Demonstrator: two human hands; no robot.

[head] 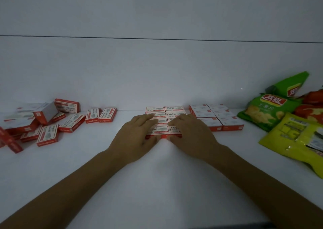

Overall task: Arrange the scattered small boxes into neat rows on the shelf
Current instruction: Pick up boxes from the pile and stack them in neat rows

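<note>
Small red-and-white boxes lie on a white shelf (157, 167). In the middle, several boxes form a tidy block (164, 111) two wide, against the back wall. My left hand (138, 132) rests flat on the block's left column, thumb against the front edge. My right hand (190, 132) lies on the right column in the same way. Both hands press on the boxes and grip none. A second tidy block (216, 118) lies just to the right. A scattered pile of boxes (43, 122) covers the left, some tilted or stacked.
Green and yellow snack bags (272, 113) and red ones (312, 103) are heaped at the right end of the shelf. The white back wall (157, 71) rises right behind the boxes. Two loose boxes (101, 115) lean side by side between pile and middle block.
</note>
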